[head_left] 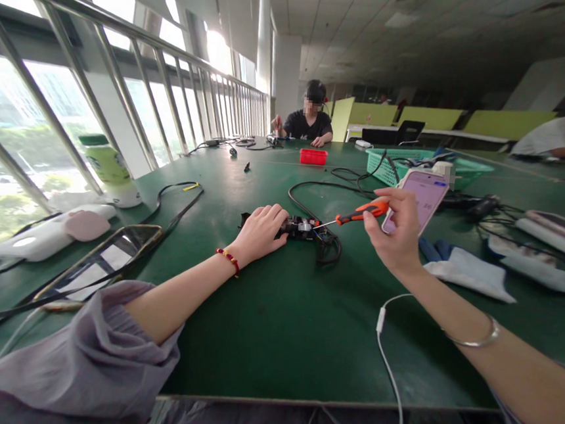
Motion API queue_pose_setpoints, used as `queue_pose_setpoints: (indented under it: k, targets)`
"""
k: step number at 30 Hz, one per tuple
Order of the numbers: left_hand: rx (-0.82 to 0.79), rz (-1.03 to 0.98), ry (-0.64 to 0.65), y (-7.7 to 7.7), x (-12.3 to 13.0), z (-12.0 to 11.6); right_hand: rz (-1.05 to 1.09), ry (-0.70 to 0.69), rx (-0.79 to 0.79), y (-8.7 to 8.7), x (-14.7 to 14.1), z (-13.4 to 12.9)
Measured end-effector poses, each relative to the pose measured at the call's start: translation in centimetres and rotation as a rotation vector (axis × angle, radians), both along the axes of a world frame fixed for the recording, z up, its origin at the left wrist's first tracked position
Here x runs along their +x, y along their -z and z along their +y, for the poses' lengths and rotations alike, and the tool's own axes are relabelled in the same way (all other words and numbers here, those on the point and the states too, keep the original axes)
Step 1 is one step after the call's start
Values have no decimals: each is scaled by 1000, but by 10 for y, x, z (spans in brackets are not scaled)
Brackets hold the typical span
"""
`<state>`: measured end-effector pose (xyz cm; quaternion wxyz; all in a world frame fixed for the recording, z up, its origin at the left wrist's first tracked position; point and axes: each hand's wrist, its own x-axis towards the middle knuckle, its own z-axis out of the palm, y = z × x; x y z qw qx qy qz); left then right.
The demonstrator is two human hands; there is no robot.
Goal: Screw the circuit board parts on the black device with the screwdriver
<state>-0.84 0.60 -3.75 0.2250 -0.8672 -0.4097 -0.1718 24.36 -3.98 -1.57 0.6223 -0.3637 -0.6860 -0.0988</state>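
Note:
On the green table (pixel 252 328) lies a black device (pixel 305 228) with small wires and a black cable. My left hand (pixel 261 231) rests over its left end, fingers wrapped round it. An orange and black screwdriver (pixel 363 212) is held in my right hand (pixel 395 230), pinched at the handle. The shaft slants down to the left, and its tip is at the right part of the device. Whether the tip touches it, I cannot tell. Behind my right hand stands a phone (pixel 428 197) with a lit pinkish screen.
Behind are a red tray (pixel 313 156) and a green basket (pixel 385 167) with cables. A phone (pixel 104 262), a white device (pixel 53 235) and a cup (pixel 112 174) stand left; cloths (pixel 475 272) lie right. A person (pixel 311 119) sits at the far end.

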Motion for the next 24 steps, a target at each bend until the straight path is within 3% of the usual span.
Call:
queue_pose_setpoints:
  k: [3, 9, 14, 18, 24]
  targets:
    - [-39, -7, 0, -2, 0, 0, -7, 24, -95, 0, 0, -1]
    - [-93, 30, 17, -10, -5, 1, -4, -23, 33, -1, -2, -2]
    - [-113, 41, 7, -14, -8, 1, -22, 23, -62, 0, -1, -2]
    - [-122, 28, -13, -16, -8, 2, 18, -6, -3, 0, -2, -1]
    - [-151, -44, -42, -18, -9, 3, 4, 15, -90, 2, -1, 0]
